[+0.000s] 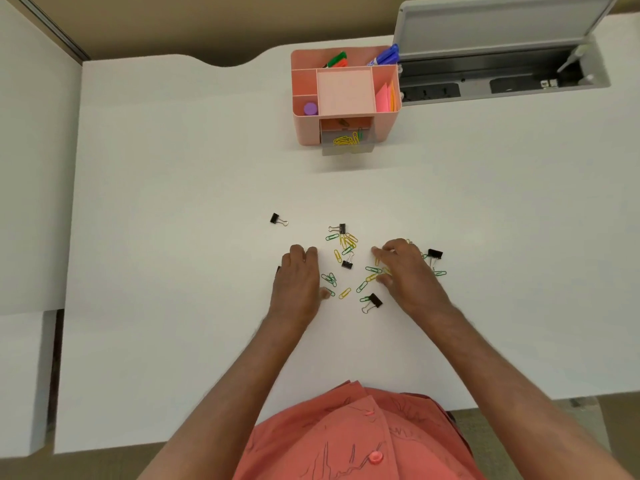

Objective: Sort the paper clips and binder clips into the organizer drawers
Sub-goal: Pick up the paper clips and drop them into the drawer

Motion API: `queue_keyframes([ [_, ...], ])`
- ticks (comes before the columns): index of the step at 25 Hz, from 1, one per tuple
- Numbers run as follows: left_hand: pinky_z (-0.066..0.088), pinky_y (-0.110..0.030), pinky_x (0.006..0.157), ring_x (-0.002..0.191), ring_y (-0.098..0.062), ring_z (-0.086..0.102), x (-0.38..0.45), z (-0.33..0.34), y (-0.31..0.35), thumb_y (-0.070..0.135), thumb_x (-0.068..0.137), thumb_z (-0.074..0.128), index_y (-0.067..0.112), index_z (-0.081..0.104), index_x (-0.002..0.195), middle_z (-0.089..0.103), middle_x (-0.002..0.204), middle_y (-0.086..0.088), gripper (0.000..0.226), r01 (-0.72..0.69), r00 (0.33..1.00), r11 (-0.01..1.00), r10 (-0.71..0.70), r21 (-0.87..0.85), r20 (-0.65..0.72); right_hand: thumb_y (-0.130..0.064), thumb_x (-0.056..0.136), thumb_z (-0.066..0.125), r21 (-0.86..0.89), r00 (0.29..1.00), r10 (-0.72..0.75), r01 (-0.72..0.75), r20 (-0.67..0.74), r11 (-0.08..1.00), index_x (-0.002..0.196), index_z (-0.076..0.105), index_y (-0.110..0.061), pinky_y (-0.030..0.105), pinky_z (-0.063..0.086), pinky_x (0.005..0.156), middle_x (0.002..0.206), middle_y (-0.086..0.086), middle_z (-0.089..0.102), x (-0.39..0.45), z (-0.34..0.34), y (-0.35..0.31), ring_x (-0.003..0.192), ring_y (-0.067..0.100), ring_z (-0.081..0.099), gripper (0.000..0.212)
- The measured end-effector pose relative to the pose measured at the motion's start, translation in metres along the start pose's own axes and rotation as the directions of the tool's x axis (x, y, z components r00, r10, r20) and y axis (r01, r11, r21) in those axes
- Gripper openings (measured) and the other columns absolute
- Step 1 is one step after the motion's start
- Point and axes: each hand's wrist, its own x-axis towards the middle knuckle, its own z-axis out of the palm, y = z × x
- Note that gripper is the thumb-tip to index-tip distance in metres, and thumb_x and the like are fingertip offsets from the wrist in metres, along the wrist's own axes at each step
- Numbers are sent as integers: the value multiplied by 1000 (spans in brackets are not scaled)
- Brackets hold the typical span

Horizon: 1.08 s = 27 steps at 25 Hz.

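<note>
Several green and yellow paper clips (346, 245) and black binder clips (347, 263) lie scattered on the white desk (173, 202). My left hand (298, 278) rests palm down at the left edge of the pile, fingers curled; whether it holds anything is hidden. My right hand (407, 271) lies over clips at the right side, fingers bent down onto them. One binder clip (278, 220) sits apart at the left. The pink organizer (346, 95) stands at the back, its clear lower drawer (348, 142) pulled out with yellow and green paper clips inside.
The organizer's top holds markers (384, 57), a purple cap (310, 108) and pink notes (382, 98). An open cable tray with a raised lid (502, 74) sits at the back right. The desk's front edge runs near my body.
</note>
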Motion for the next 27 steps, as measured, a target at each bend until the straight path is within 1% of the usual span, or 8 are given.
queue_keyframes([
  [2, 44, -31, 82, 109, -26, 50, 0, 1, 5, 23, 86, 78, 9, 48, 128, 48, 123, -9, 53, 8, 999, 999, -9, -32, -33, -8, 89, 73, 56, 998, 9, -6, -65, 998, 132, 65, -12, 30, 48, 80, 120, 4, 58, -1, 7, -1, 112, 24, 54, 44],
  [4, 40, -29, 76, 104, -25, 55, 3, 0, 9, 11, 90, 70, 9, 52, 121, 53, 119, -9, 36, -8, 999, 999, 6, -34, -54, -5, 90, 70, 96, 995, 20, -10, -101, 995, 119, 72, -10, 34, 53, 77, 111, 4, 62, -1, 11, -4, 105, 24, 59, 29],
  [7, 44, -33, 71, 97, -26, 61, 10, -3, 10, 0, 90, 59, 10, 58, 114, 60, 111, -7, 25, -25, 999, 999, 25, -48, -20, -3, 91, 69, 105, 989, 1, 15, -150, 994, 98, 74, -10, 42, 55, 70, 96, 3, 63, 0, 16, -7, 92, 24, 60, 11],
  [9, 48, -37, 70, 92, -27, 62, 13, -6, 10, 1, 91, 56, 10, 61, 109, 61, 107, -7, 21, -42, 999, 998, 43, -37, 12, -3, 90, 68, 86, 987, -4, 19, -163, 996, 93, 72, -10, 41, 54, 65, 91, 3, 61, 1, 17, -8, 87, 24, 59, 9],
  [14, 42, -36, 62, 86, -30, 62, 16, -10, 13, 4, 92, 51, 10, 56, 109, 60, 106, -7, 19, -78, 996, 997, 78, -1, 53, 4, 79, 69, -60, 989, -46, 38, -144, 997, 88, 62, -11, 37, 49, 51, 84, 4, 53, 4, 16, -13, 72, 22, 53, 19],
  [19, 37, -36, 60, 84, -32, 61, 18, -14, 14, 0, 90, 48, 8, 56, 109, 60, 104, -9, 22, -92, 993, 996, 89, 24, 83, 0, 80, 67, -112, 996, -39, 30, -78, 993, 88, 56, -9, 32, 39, 46, 83, 5, 50, 10, 9, -18, 65, 21, 47, 17],
  [22, 36, -35, 59, 78, -29, 56, 18, -14, 14, 1, 90, 47, 9, 57, 106, 60, 102, -8, 20, -101, 991, 994, 98, 31, 87, -1, 82, 66, -110, 997, -47, 41, -55, 993, 89, 56, -9, 29, 32, 49, 84, 6, 50, 12, 5, -18, 62, 20, 42, 15],
  [27, 48, -37, 72, 88, -26, 60, 22, -17, 6, 6, 91, 51, 10, 63, 98, 61, 98, -5, 14, -84, 989, 990, 96, -111, 109, -7, 90, 56, -46, 998, 6, -3, 59, 999, 98, 57, -11, 33, 39, 56, 94, 3, 51, 19, -11, -14, 68, 25, 49, 9],
])
